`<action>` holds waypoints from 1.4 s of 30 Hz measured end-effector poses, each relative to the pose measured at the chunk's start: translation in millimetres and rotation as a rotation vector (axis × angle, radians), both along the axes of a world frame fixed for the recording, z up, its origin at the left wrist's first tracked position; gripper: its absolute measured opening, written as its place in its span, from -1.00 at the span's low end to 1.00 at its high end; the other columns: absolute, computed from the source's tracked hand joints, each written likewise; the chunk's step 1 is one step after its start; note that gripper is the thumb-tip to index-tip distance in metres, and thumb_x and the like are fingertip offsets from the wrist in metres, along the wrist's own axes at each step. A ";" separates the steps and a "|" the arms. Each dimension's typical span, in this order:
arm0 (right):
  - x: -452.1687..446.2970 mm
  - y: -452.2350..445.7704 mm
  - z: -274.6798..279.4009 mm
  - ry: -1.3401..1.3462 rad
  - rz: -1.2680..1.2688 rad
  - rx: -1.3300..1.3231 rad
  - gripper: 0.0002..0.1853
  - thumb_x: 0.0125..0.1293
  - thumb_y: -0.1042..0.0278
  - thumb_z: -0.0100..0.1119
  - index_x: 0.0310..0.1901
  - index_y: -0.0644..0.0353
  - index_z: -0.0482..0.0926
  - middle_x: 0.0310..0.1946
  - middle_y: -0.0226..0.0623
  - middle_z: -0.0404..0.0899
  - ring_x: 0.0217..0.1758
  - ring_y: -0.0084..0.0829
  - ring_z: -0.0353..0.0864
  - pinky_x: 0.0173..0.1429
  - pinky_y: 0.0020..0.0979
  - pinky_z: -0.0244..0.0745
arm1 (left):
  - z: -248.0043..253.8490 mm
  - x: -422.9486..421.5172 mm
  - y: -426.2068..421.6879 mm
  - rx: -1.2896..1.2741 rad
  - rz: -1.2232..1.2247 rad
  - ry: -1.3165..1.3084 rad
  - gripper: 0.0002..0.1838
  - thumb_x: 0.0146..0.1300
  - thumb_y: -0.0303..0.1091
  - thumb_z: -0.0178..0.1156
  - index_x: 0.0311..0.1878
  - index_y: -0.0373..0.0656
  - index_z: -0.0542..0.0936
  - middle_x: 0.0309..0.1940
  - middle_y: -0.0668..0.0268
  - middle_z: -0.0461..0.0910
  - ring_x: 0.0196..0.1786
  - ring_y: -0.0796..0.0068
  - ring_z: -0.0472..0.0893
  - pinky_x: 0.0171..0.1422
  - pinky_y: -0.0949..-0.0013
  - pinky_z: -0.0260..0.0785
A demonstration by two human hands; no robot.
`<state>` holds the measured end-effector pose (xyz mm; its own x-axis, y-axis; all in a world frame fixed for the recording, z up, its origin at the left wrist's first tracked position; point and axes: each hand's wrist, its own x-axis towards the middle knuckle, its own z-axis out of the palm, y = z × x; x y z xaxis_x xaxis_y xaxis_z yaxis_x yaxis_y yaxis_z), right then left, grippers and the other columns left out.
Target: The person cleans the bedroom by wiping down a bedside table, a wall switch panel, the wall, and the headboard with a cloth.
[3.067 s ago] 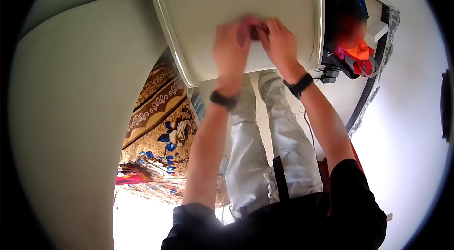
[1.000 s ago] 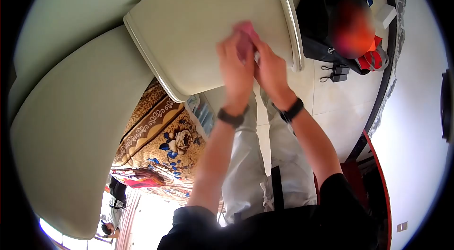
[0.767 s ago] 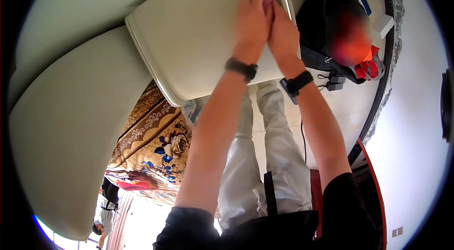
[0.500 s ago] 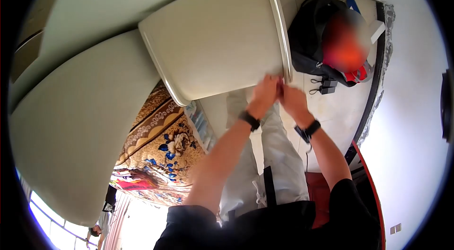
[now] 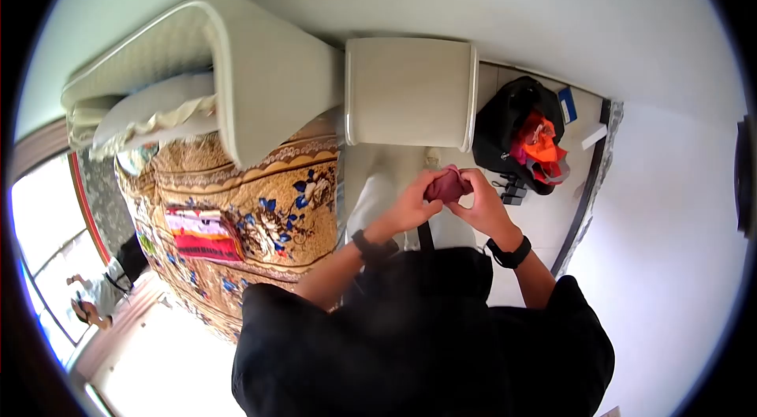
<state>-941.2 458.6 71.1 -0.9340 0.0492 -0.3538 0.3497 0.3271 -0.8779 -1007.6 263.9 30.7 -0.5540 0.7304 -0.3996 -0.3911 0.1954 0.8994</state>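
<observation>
A small maroon bundle of what looks like folded cloth [image 5: 447, 186] is held in front of my body, above my legs. My left hand [image 5: 413, 205] grips its left side, and my right hand [image 5: 484, 204] has its fingers curled round the right side. Both hands are closed on it, with the thumbs towards me. Just beyond them stands a cream bedside cabinet [image 5: 411, 94]. To the right of the cabinet, an open black bag [image 5: 495, 132] on the floor has crumpled orange and red items [image 5: 541, 145] at its mouth.
On the left is a bed with a flowered brown blanket [image 5: 272, 216] and a cream headboard [image 5: 272, 78]. Folded striped cloth [image 5: 206, 236] lies on the blanket. Black adapters [image 5: 514, 191], a blue box [image 5: 567, 105] and a white box [image 5: 594, 135] surround the bag. Another person [image 5: 98, 303] is at far left.
Both hands have come back from the cabinet's front right corner towards my body, still holding the maroon bundle, which shows more clearly. My view has shifted, bringing in more of the bed and headboard.
</observation>
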 end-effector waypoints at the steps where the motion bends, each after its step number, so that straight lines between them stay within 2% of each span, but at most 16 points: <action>1: -5.1 -5.8 19.7 0.046 0.009 0.026 -0.43 -0.01 0.53 0.46 0.06 0.27 0.42 -0.01 -0.14 0.53 -0.05 -0.31 0.64 0.09 -0.37 0.56 | 28.1 -7.1 -9.3 0.013 -0.002 0.024 -0.36 0.18 -0.45 0.28 0.35 -0.21 0.36 0.11 0.11 0.45 0.17 0.23 0.51 0.27 0.26 0.38; 3: -19.5 -20.0 55.7 0.142 0.013 0.076 -0.44 -0.01 0.55 0.44 0.06 0.27 0.42 -0.04 -0.13 0.58 -0.05 -0.31 0.65 0.10 -0.38 0.55 | 81.2 -25.4 -28.2 0.037 -0.020 0.077 -0.34 0.19 -0.49 0.27 0.39 -0.21 0.33 0.14 0.13 0.41 0.21 0.24 0.48 0.32 0.26 0.33; 4: -25.0 -28.6 69.1 0.186 0.021 0.087 -0.43 0.01 0.55 0.41 0.10 0.28 0.42 -0.02 -0.11 0.59 -0.04 -0.31 0.65 0.10 -0.41 0.55 | 100.8 -31.6 -38.1 0.051 0.006 0.194 -0.35 0.20 -0.52 0.30 0.38 -0.19 0.35 0.15 0.13 0.44 0.19 0.23 0.50 0.32 0.26 0.34; 7: -48.8 -68.6 112.6 0.315 0.009 0.145 -0.34 0.04 0.55 0.39 0.24 0.27 0.40 -0.01 -0.12 0.59 -0.01 -0.28 0.66 0.10 -0.39 0.56 | 138.0 -54.2 -76.8 0.026 -0.001 0.420 -0.34 0.19 -0.48 0.35 0.37 -0.18 0.36 0.18 0.13 0.46 0.16 0.22 0.52 0.31 0.26 0.36; 8: -55.3 -84.1 120.7 0.300 0.006 0.148 -0.21 0.04 0.55 0.37 0.38 0.21 0.33 0.03 -0.13 0.58 0.03 -0.26 0.66 0.13 -0.37 0.56 | 148.0 -61.7 -92.4 0.007 0.035 0.526 -0.32 0.12 -0.45 0.43 0.32 -0.18 0.42 0.10 0.12 0.56 0.08 0.14 0.59 0.25 0.23 0.42; 9: -66.3 -99.0 135.2 0.269 0.067 0.186 -0.21 0.03 0.61 0.33 0.39 0.17 0.36 0.08 -0.14 0.57 0.07 -0.25 0.66 0.15 -0.36 0.56 | 151.8 -69.2 -110.8 -0.039 0.028 0.613 -0.32 0.09 -0.44 0.45 0.30 -0.18 0.43 0.06 0.12 0.58 0.06 0.11 0.60 0.23 0.22 0.43; 11: -86.2 -132.4 137.2 0.422 0.155 0.220 -0.28 0.04 0.66 0.30 0.34 0.18 0.43 0.10 -0.17 0.57 0.06 -0.24 0.64 0.12 -0.35 0.57 | 157.4 -87.7 -146.4 -0.120 0.011 0.794 -0.32 0.03 -0.42 0.48 0.27 -0.18 0.47 -0.03 0.11 0.63 0.01 0.06 0.62 0.19 0.19 0.46; 15: -136.4 -205.2 137.0 0.551 0.213 0.208 -0.29 0.04 0.67 0.28 0.32 0.16 0.47 0.11 -0.19 0.55 0.08 -0.18 0.61 0.10 -0.33 0.58 | 161.3 -113.6 -215.8 -0.196 0.236 0.968 -0.39 -0.04 -0.39 0.52 0.15 -0.17 0.56 -0.10 0.14 0.65 -0.05 0.08 0.66 0.04 0.21 0.54; 16: -147.4 -220.7 122.1 0.593 0.212 0.224 -0.28 0.04 0.67 0.29 0.33 0.15 0.46 0.12 -0.19 0.55 0.09 -0.17 0.60 0.09 -0.32 0.58 | 160.5 -118.2 -227.8 -0.225 0.299 0.945 -0.42 -0.02 -0.41 0.52 0.13 -0.16 0.58 -0.05 0.15 0.63 -0.07 0.12 0.68 -0.06 0.23 0.58; 20: -181.6 -280.5 114.3 0.624 0.090 0.227 -0.26 0.04 0.68 0.28 0.35 0.13 0.45 0.14 -0.18 0.50 0.13 -0.15 0.56 0.10 -0.32 0.58 | 138.9 -142.9 -263.7 -0.272 0.428 0.851 -0.41 0.01 -0.46 0.49 0.17 -0.16 0.54 0.01 0.15 0.58 -0.14 0.17 0.69 -0.18 0.26 0.61; 23: -181.2 -300.0 110.4 0.555 0.038 0.257 -0.31 0.11 0.66 0.17 0.36 0.12 0.42 0.17 -0.18 0.51 0.15 -0.06 0.52 0.20 -0.21 0.49 | 123.2 -154.2 -272.2 -0.247 0.372 0.837 -0.36 0.00 -0.59 0.46 0.23 -0.21 0.52 -0.03 0.18 0.56 -0.17 0.31 0.63 -0.14 0.36 0.55; 24: -184.3 -299.9 107.4 0.566 0.024 0.255 -0.29 0.10 0.69 0.18 0.37 0.12 0.42 0.14 -0.18 0.50 0.14 -0.08 0.53 0.19 -0.22 0.50 | 117.7 -159.0 -273.1 -0.241 0.351 0.907 -0.35 0.01 -0.48 0.47 0.24 -0.09 0.51 -0.04 0.17 0.57 -0.22 0.20 0.69 -0.22 0.27 0.60; 28: -182.1 -298.0 105.1 0.579 -0.033 0.246 -0.25 0.07 0.78 0.18 0.37 0.13 0.42 0.09 -0.14 0.48 0.12 -0.10 0.54 0.17 -0.25 0.52 | 126.9 -168.6 -271.2 -0.224 0.296 0.922 -0.36 0.04 -0.46 0.44 0.26 -0.06 0.53 -0.04 0.19 0.58 -0.26 0.25 0.69 -0.22 0.28 0.58; 31: -204.2 -295.6 114.1 0.599 -0.099 0.281 -0.28 0.11 0.79 0.13 0.37 0.15 0.42 0.10 -0.10 0.48 0.11 -0.08 0.54 0.16 -0.25 0.52 | 143.2 -191.2 -257.4 -0.252 0.314 0.868 -0.36 0.06 -0.59 0.40 0.28 -0.13 0.54 -0.09 0.18 0.56 -0.16 0.22 0.63 -0.09 0.30 0.55; 35: -251.2 -280.2 122.5 0.598 -0.145 0.310 -0.42 0.25 0.69 0.09 0.34 0.20 0.41 0.16 -0.09 0.50 0.18 -0.02 0.50 0.25 -0.22 0.44 | 148.5 -239.5 -231.9 -0.203 0.377 1.000 -0.42 0.14 -0.48 0.38 0.29 -0.14 0.54 -0.17 0.19 0.55 -0.25 0.30 0.61 -0.16 0.30 0.50; 42: -261.5 -268.8 118.0 0.559 -0.137 0.365 -0.41 0.20 0.71 0.09 0.30 0.14 0.49 0.04 -0.12 0.54 0.07 -0.04 0.54 0.15 -0.22 0.48 | 149.8 -249.0 -227.7 -0.301 0.331 1.064 -0.45 0.17 -0.37 0.39 0.27 -0.10 0.55 -0.26 0.20 0.50 -0.27 0.22 0.57 -0.19 0.24 0.46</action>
